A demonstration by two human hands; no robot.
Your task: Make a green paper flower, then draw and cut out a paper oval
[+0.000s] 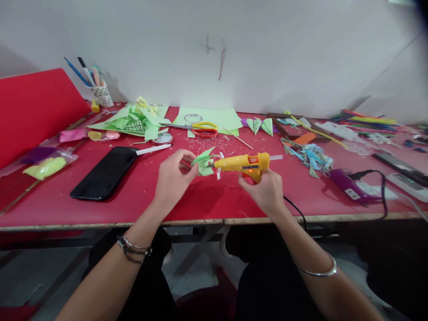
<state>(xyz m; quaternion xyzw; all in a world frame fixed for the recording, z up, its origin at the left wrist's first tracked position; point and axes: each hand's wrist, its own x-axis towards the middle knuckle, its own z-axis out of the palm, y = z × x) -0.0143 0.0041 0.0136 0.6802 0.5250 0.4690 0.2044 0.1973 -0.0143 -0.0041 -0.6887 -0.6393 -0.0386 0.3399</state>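
My left hand pinches a small green folded-paper flower above the front of the red table. My right hand is wrapped around the grip of a yellow hot glue gun, with a small orange light glowing on its side. Its nozzle points left and meets the paper flower; whether it touches the paper I cannot tell. A clear glue stick pokes out of the back of the gun. Below my right hand a black cord runs over the table edge.
A black phone lies left, near a white pen. Behind are green paper scraps, scissors, a thin stick and green paper cones. A purple power adapter with cables sits right, by tangled yarn.
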